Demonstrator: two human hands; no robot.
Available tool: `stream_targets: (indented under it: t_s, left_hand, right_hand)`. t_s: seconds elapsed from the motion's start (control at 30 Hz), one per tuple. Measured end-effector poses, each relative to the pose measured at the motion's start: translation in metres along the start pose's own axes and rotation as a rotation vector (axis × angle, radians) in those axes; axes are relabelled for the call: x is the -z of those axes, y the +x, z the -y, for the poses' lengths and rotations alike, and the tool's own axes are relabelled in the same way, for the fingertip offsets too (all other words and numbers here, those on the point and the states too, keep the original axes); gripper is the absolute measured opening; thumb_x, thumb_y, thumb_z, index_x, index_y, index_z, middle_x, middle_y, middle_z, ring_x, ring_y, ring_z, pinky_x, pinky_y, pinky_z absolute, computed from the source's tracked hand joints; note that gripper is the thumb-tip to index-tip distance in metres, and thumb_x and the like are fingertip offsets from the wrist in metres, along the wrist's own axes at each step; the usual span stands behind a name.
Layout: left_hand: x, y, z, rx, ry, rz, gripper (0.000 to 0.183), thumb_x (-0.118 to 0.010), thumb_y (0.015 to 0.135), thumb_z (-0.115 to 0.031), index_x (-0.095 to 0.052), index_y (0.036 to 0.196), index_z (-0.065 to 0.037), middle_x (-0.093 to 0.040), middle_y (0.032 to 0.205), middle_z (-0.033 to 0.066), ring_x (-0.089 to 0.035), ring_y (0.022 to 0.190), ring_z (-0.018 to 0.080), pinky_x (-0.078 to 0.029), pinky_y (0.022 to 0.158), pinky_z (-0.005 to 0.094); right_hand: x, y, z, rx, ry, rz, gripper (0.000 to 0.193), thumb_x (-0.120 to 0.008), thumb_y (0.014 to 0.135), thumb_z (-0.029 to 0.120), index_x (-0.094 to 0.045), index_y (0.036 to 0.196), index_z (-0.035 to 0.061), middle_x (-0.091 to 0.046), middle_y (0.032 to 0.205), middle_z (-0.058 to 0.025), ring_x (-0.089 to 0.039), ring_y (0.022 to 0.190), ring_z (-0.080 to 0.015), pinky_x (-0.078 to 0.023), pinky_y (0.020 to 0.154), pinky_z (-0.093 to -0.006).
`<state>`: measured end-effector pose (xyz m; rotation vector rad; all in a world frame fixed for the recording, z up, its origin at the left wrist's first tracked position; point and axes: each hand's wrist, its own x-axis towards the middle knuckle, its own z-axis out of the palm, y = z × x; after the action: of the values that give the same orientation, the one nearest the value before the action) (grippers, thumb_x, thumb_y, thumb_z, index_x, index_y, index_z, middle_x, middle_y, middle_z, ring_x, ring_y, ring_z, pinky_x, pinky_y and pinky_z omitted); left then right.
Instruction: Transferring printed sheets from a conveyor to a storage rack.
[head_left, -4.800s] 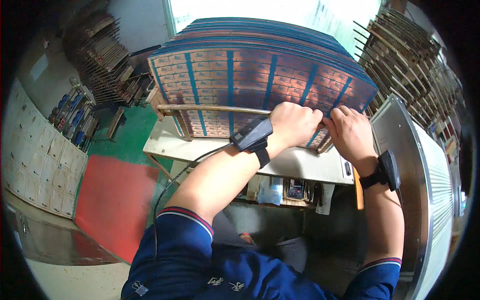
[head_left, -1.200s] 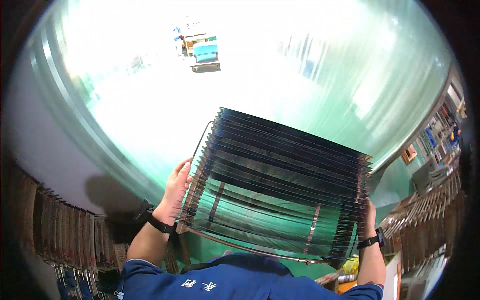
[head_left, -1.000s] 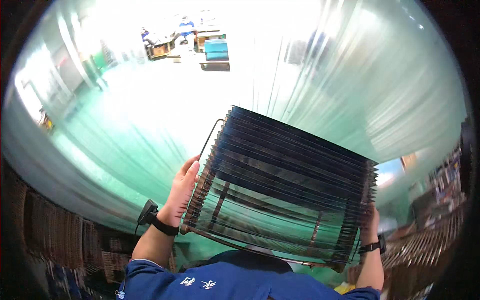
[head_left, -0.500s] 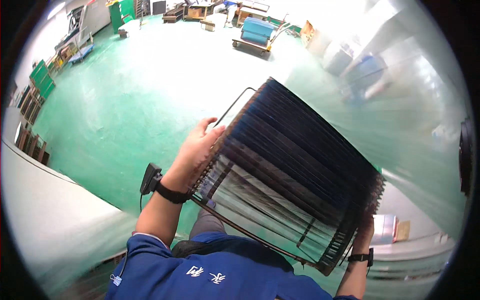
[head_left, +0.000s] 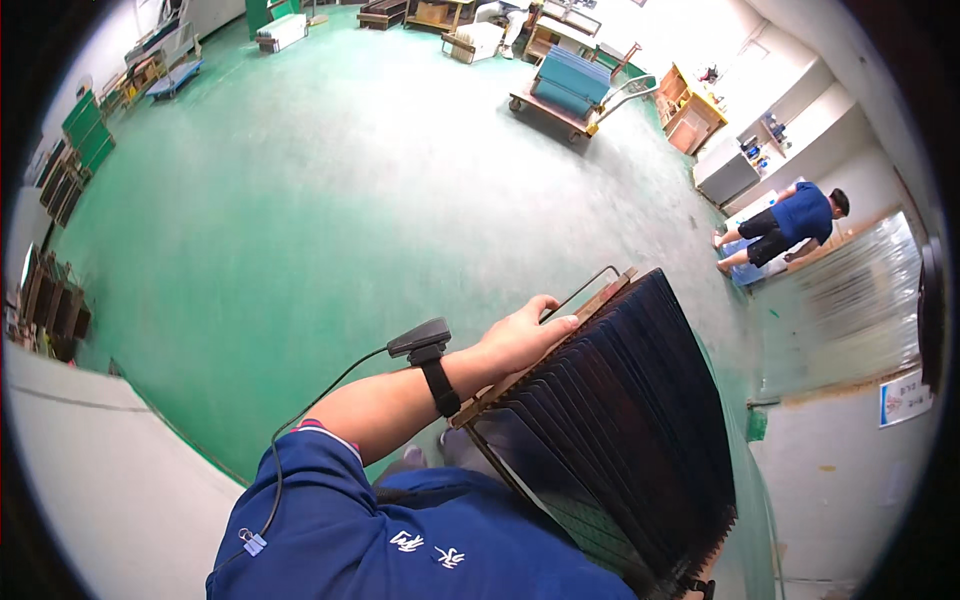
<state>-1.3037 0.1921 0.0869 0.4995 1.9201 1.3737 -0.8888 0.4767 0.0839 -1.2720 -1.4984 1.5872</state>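
Note:
In front of my body I carry a slotted rack [head_left: 478,407], tilted, with a wooden edge strip and a thin wire handle. Many thin dark panels [head_left: 640,400] stand packed side by side in its slots; a few at the near end look see-through. My left hand [head_left: 530,335] is closed on the rack's left side, its thumb lying along the wooden strip near the wire handle. At the lower right, my right hand [head_left: 708,570] holds the rack's notched right side; its fingers are mostly hidden by the rack. Each wrist wears a black strap.
A person [head_left: 795,222] in blue bends at the right beside a film-covered partition [head_left: 840,320]. A cart [head_left: 550,108] bearing blue panels stands far ahead. Wooden racks [head_left: 62,190] line the left wall. A white surface [head_left: 100,430] lies near left; the floor [head_left: 300,200] is green.
My view has swung to the right, bringing the person and the partition into sharper sight. The rack has shifted right and lower in view, turned more upright, with both hands still on it.

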Motion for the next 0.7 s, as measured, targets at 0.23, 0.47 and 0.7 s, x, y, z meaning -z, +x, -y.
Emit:
stream_targets:
  t_s: [0.23, 0.47, 0.7]
  left_hand:
    - [0.099, 0.141, 0.006, 0.118, 0.114, -0.164, 0.066, -0.057, 0.09, -0.05, -0.046, 0.135, -0.003, -0.056, 0.125, 0.0226, -0.052, 0.119, 0.0291, -0.04, 0.1, 0.0376]
    - [0.254, 0.24, -0.019, 0.181, -0.093, -0.352, 0.056, -0.058, 0.092, -0.041, -0.053, 0.124, 0.004, -0.059, 0.12, 0.0183, -0.054, 0.113, 0.0239, -0.041, 0.098, 0.0349]
    - [0.395, 0.379, -0.022, 0.156, -0.119, -0.342, 0.05, -0.058, 0.092, -0.04, -0.058, 0.118, 0.003, -0.06, 0.117, 0.0153, -0.054, 0.107, 0.0216, -0.042, 0.093, 0.0357]
  right_hand:
    - [-0.136, 0.136, -0.016, -0.036, 0.061, 0.085, 0.045, -0.042, 0.102, 0.034, -0.051, 0.134, 0.005, -0.06, 0.125, -0.0051, -0.056, 0.109, -0.0183, -0.043, 0.093, -0.0324]
    - [-0.284, 0.251, -0.018, -0.078, 0.07, 0.157, 0.044, -0.041, 0.102, 0.033, -0.051, 0.134, 0.0041, -0.06, 0.125, -0.0053, -0.055, 0.11, -0.0183, -0.041, 0.097, -0.0323]
    - [-0.423, 0.35, -0.039, -0.115, 0.15, 0.136, 0.043, -0.039, 0.103, 0.032, -0.051, 0.133, 0.0032, -0.06, 0.125, -0.0056, -0.054, 0.112, -0.0183, -0.039, 0.1, -0.0322]
